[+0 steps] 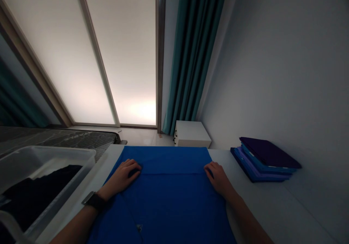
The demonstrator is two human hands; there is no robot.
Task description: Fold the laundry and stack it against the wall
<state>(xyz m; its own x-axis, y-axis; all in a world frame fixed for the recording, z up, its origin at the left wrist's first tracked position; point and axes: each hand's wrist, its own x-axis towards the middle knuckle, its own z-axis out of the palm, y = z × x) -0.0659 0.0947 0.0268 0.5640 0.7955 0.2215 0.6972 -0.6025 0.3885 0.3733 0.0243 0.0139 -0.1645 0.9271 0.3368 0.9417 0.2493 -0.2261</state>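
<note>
A blue garment [174, 196] lies spread over the white table, its far part forming a straight band with an edge running across between my hands. At the left end of that edge, my left hand [127, 174] has thumb and fingertips closed on the fabric. My right hand [218, 178] pinches the cloth at the right end, near the garment's side. A small pale patch [139, 228], perhaps a label or print, shows low on the garment. The near end of the garment runs out of view. A dark watch sits on my left wrist.
On the right of the table [261, 207] is a stack of folded purple and blue clothes [268, 160] by the wall. At left stands a translucent plastic bin [88, 160] with dark cloth [46, 186] inside. Beyond the table is a white cabinet [192, 130].
</note>
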